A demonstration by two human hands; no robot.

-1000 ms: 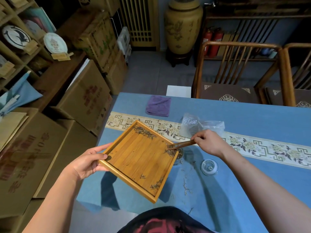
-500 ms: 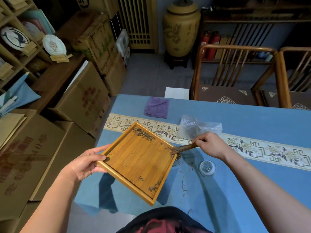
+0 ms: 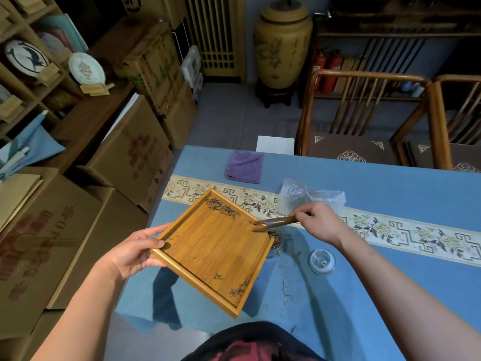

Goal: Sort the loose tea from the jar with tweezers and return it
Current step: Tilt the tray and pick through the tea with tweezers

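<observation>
The left hand grips the near-left corner of the tray, thumb on top, holding it tilted above the bench so its right corner hangs over the jar. The jar stands on the bench just under that corner, partly hidden, with tea visible inside. The right hand, curled, pinches the tweezers; their long axis runs leftward from the hand, tips slightly parted at the tray's right corner, directly above the jar mouth. Tea lies along the far edge, with more near the tray's near-right corner; the right hand is nearer both. Stray strands lie on the bench beside the lid.
</observation>
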